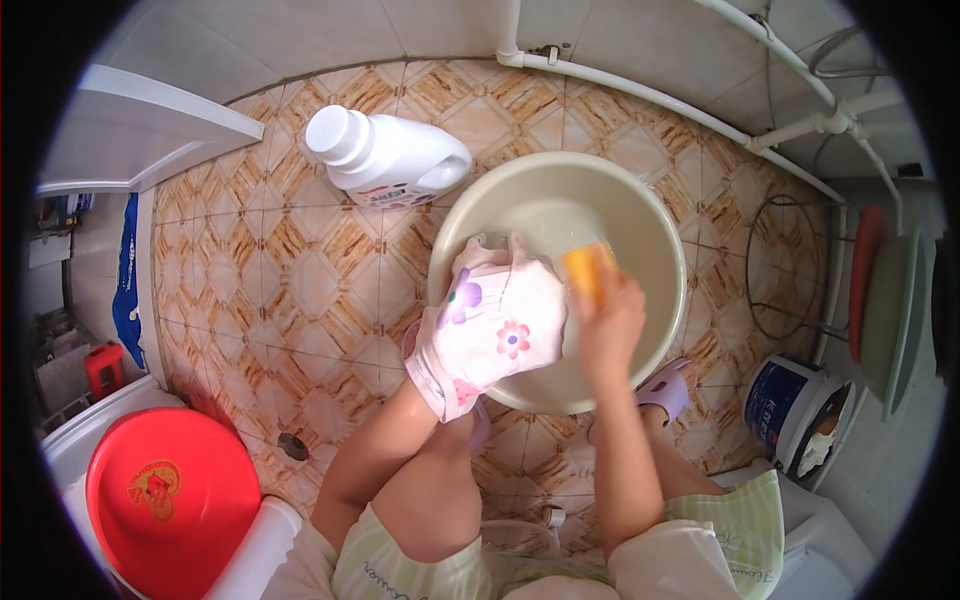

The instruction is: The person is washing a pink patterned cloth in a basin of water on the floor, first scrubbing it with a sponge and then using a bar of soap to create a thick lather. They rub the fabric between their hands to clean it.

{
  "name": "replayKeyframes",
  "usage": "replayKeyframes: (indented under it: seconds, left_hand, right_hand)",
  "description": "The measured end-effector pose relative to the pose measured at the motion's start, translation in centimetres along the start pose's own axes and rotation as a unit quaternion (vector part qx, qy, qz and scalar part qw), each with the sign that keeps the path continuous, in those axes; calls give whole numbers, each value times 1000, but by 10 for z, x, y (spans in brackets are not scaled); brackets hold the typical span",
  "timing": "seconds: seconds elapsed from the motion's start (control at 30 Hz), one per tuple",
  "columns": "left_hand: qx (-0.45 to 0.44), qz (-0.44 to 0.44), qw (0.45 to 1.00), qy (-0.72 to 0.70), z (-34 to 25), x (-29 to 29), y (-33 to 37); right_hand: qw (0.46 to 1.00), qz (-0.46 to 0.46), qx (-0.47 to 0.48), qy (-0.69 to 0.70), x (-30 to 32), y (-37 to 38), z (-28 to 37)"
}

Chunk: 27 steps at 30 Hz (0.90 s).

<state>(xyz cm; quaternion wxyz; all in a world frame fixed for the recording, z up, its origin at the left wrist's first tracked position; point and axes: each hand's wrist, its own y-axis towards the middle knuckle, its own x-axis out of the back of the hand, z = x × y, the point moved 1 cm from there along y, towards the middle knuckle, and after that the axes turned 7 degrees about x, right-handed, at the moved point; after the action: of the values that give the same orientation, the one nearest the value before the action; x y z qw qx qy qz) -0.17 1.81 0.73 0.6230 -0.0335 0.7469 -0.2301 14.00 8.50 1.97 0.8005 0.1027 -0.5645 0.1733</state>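
Note:
A white cloth item (490,335) printed with pink and purple flowers covers my left hand past the wrist, so the fingers are hidden; only my left forearm (375,450) shows below it. The cloth lies over the left side of a large cream basin (660,330) on the floor. My right hand (610,320) is closed around a yellow-orange block (588,272), which looks like a bar of soap. Motion smears that hand and the block. They are over the basin, just right of the cloth. A little water seems to be in the basin's bottom.
A white detergent bottle (390,160) stands at the basin's far left. Near left is a red plastic basin (180,500). A white bucket (795,415) with a blue label and a wire rack (790,265) are at the right. White pipes (640,92) run along the wall.

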Motion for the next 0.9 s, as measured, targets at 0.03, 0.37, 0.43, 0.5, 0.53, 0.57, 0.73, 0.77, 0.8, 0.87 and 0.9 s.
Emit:
replayKeyframes:
  seconds: [0.03,0.37,0.43,0.5,0.53,0.57,0.73,0.77,0.8,0.87,0.9]
  left_hand:
    - [0,0,1000,20,2,0,-1]
    - [12,2,997,79,-10,-9,-4]
    - [11,-3,996,91,-12,-9,-4]
    - [7,-10,994,107,-14,-11,-3]
    - [8,-12,994,112,-14,-11,-3]
    - [7,-16,993,114,-14,-11,-3]
    - [19,-65,992,108,-7,-17,-4]
    - [34,-76,992,96,-8,-21,-6]
    - [56,-78,992,79,-11,-24,-9]
    - [126,162,977,-61,-9,8,-6]
    - [154,239,953,-105,-10,3,-7]
  right_hand:
    - [970,-33,-71,231,2,11,-20]
    - [810,-75,-131,566,44,-7,14]
    - [818,-21,-126,561,42,-16,28]
    - [764,-27,-146,628,40,-18,35]
    - [731,-22,-172,660,37,-20,34]
    - [731,-22,-173,659,35,-20,30]
    - [710,-89,-231,659,36,-17,3]
    - [709,-85,-239,659,35,-17,-2]
    - [705,-83,-239,662,34,-17,2]
    - [753,-114,-199,617,35,-17,9]
    - [753,-115,-200,617,31,-19,12]
